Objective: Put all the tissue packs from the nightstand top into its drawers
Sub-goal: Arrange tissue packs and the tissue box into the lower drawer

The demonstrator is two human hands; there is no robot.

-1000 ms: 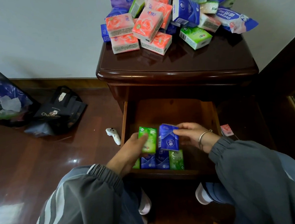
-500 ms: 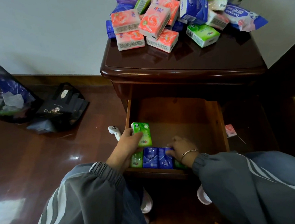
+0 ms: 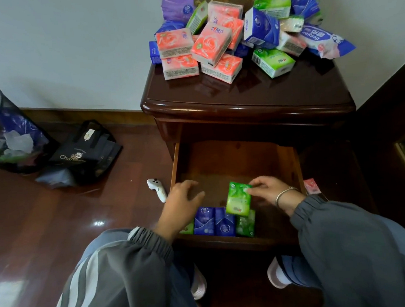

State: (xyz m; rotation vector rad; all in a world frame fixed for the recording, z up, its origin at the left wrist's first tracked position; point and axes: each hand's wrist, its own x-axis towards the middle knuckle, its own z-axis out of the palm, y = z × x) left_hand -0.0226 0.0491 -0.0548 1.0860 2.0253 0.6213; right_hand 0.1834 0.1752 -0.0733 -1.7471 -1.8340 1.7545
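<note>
The dark wooden nightstand (image 3: 248,106) has its drawer (image 3: 236,160) pulled out. Several pink, green, blue and purple tissue packs (image 3: 212,43) are piled at the back of its top. Along the drawer's front edge stands a row of small packs (image 3: 214,221), blue and green. My right hand (image 3: 269,190) pinches a green tissue pack (image 3: 238,199) by its top corner, just above the right end of that row. My left hand (image 3: 180,203) hovers over the left end of the row with fingers loosely spread and nothing in it.
A white controller (image 3: 157,189) lies on the floor left of the drawer. A black bag (image 3: 85,153) and a mesh bin (image 3: 6,135) stand further left by the wall. One small pink pack (image 3: 311,186) lies on the floor right of the drawer.
The green pack has passed from my left hand to my right, moving rightward over the row. The blue pack my right hand held now stands in the row. My left hand is empty.
</note>
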